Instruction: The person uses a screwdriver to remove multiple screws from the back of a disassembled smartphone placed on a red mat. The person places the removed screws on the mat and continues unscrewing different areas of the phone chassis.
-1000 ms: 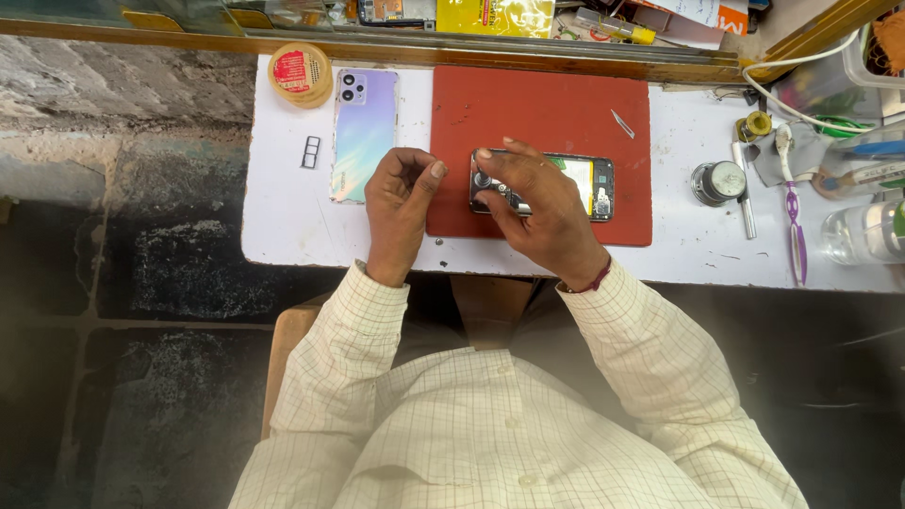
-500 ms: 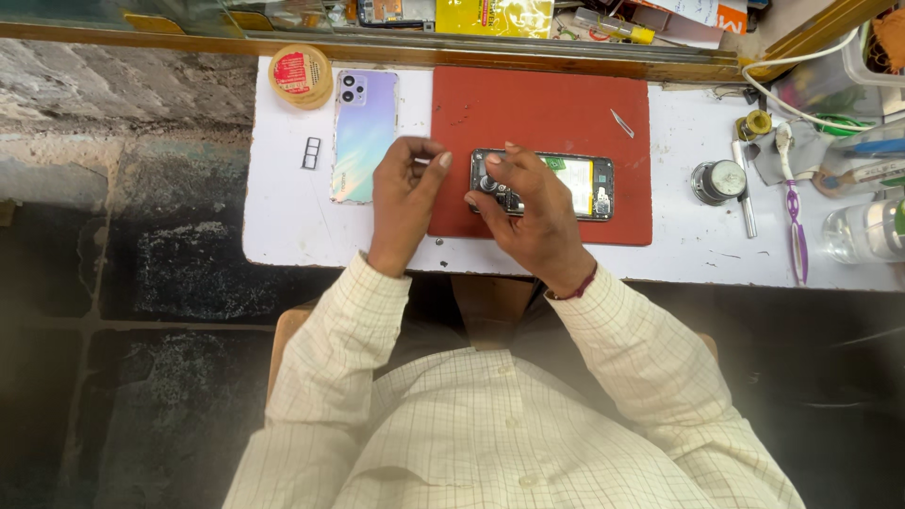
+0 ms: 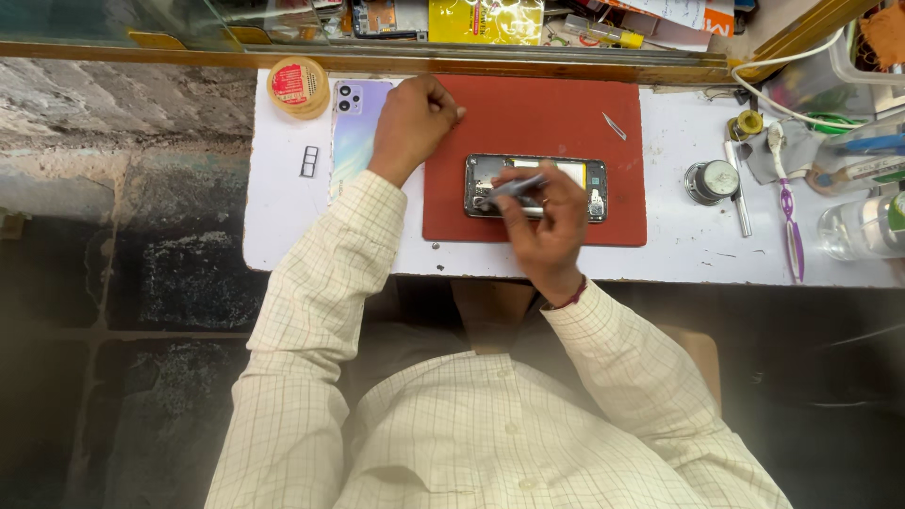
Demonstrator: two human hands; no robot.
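Observation:
An opened phone [image 3: 566, 175] with its insides showing lies on a red work mat [image 3: 537, 123]. My right hand [image 3: 545, 219] holds a slim grey tool [image 3: 514, 188], its tip on the left end of the phone. My left hand [image 3: 412, 121] is closed in a fist at the mat's upper left corner, beside a pastel phone back cover [image 3: 353, 132]. Whether the fist holds anything is hidden.
On the white table [image 3: 283, 217] lie a small black tray frame [image 3: 308, 161] and a round tin [image 3: 297, 87]. Tweezers [image 3: 615, 125] rest on the mat. At right are a round metal pot [image 3: 711, 181], a purple brush [image 3: 790, 226], bottles and cables.
My left hand has moved up and left, away from the phone to the mat's corner. My right hand has shifted lower, with the grey tool now showing over the phone.

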